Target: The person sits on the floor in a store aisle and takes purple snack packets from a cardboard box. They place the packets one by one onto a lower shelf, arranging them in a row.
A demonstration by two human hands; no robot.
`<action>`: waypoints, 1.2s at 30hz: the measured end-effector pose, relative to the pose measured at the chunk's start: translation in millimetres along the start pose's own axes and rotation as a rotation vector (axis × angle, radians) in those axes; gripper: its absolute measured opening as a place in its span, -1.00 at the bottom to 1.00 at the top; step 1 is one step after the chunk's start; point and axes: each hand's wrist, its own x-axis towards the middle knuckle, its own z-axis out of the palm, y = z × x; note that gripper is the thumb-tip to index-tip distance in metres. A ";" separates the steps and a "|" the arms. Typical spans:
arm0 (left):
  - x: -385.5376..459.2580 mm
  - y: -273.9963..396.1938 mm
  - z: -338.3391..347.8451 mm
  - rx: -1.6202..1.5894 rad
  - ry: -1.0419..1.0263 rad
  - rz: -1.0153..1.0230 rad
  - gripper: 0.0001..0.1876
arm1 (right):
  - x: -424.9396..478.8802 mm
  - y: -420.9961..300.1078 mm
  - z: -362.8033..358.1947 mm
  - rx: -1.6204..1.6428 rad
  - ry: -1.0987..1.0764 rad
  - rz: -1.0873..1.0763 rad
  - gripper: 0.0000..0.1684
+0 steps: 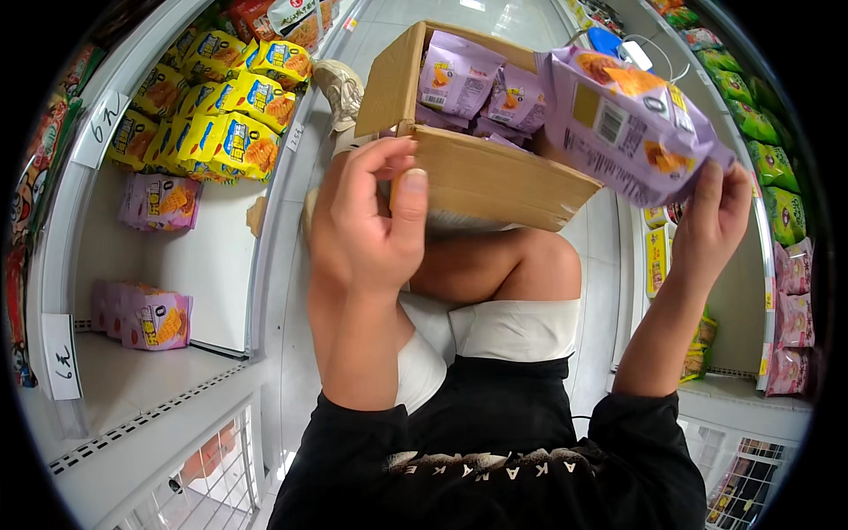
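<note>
My right hand [719, 209] grips a lower corner of a purple snack bag [626, 126], raised over the right side of an open cardboard box [503, 175]. Empty and with fingers apart, my left hand [381, 212] hovers by the box's near left corner; whether it touches the cardboard I cannot tell. Inside the box lie several more purple snack bags [460, 73]. On the shelf to my left, one purple bag [162, 202] is next to the yellow snack bags [232, 142], and a short row of purple bags [159, 318] stands closer to me.
White shelving [205, 265] lines the left side of the tiled aisle, with handwritten price cards [63, 358] on its edge. Along the right shelf are green packets [778, 165] and pink packets [792, 318]. A white device with a cable [636, 54] is beyond the box.
</note>
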 end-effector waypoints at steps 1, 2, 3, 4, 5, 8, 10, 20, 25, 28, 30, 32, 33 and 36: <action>-3.0 4.9 4.9 -0.058 -0.032 -0.028 -0.64 | -13.9 -10.2 -1.1 0.084 0.015 0.092 -0.83; -5.9 9.6 10.3 -0.115 -0.063 -0.056 -0.65 | -26.5 -14.4 0.8 0.128 0.003 0.117 -0.83; -6.5 16.5 14.5 -0.171 -0.092 -0.078 -0.66 | -38.8 -18.8 4.9 0.176 -0.007 0.136 -0.82; -8.4 21.8 21.9 -0.210 -0.106 -0.102 -0.64 | -53.3 -20.6 5.9 0.193 -0.038 0.177 -0.81; -12.8 22.0 24.4 -0.219 -0.148 -0.151 -0.63 | -66.2 -20.3 8.3 0.246 -0.063 0.233 -0.82; -22.0 24.6 32.5 -0.189 -0.151 -0.179 -0.61 | -93.8 -11.2 17.6 0.337 -0.021 0.350 -0.85; -23.0 20.8 29.2 -0.163 -0.132 -0.161 -0.64 | -100.4 -18.4 23.9 0.404 -0.034 0.446 -0.84; -22.1 16.6 21.5 -0.233 -0.056 -0.214 -0.77 | -125.9 -12.2 46.4 0.696 -0.065 0.656 -0.60; -18.7 17.4 18.7 -0.152 -0.117 -0.273 -0.70 | -126.2 -2.0 47.4 0.665 -0.107 0.679 -0.58; -21.6 9.6 25.5 -0.327 -0.167 -0.548 -0.60 | -123.5 -4.5 49.9 0.676 -0.113 0.681 -0.62; -22.0 10.9 26.8 -0.347 -0.182 -0.558 -0.56 | -128.9 5.2 47.5 0.728 -0.117 0.671 -0.64; -23.2 8.5 26.2 -0.315 -0.199 -0.553 -0.55 | -129.3 5.4 49.9 0.663 -0.091 0.636 -0.66; -24.2 5.9 23.5 -0.274 -0.208 -0.543 -0.53 | -129.3 4.7 51.2 0.630 -0.079 0.619 -0.65; -19.3 12.1 17.6 -0.230 -0.207 -0.570 -0.50 | -128.7 5.0 52.7 0.477 -0.085 0.537 -0.66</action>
